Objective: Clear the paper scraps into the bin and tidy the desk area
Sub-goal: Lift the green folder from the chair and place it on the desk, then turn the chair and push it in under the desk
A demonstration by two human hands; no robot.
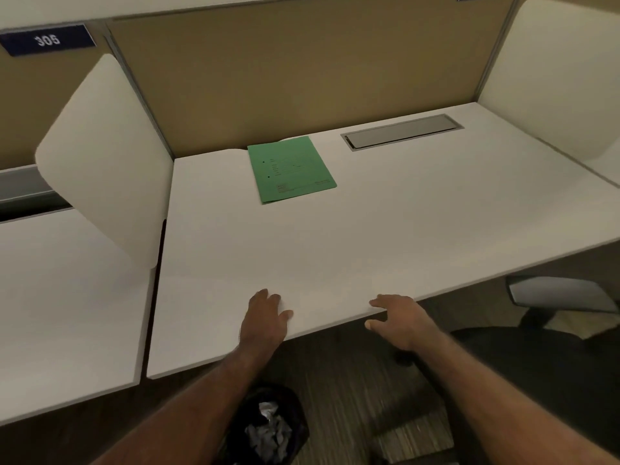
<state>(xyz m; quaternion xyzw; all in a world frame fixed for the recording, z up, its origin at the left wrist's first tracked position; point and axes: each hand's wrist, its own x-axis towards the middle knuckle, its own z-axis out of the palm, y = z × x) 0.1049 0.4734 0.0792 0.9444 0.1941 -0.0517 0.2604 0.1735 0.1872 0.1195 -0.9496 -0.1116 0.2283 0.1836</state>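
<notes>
Paper scraps (268,431) crumpled in black bin (295,427) on floor, below and between both hands.

Left hand (265,318) flat, palm down on white desk (369,236) near front edge, fingers spread, holding nothing. Right hand (399,322) spread at desk edge, fingertips touching it, empty. Green folder (290,169) well beyond both hands.
</notes>
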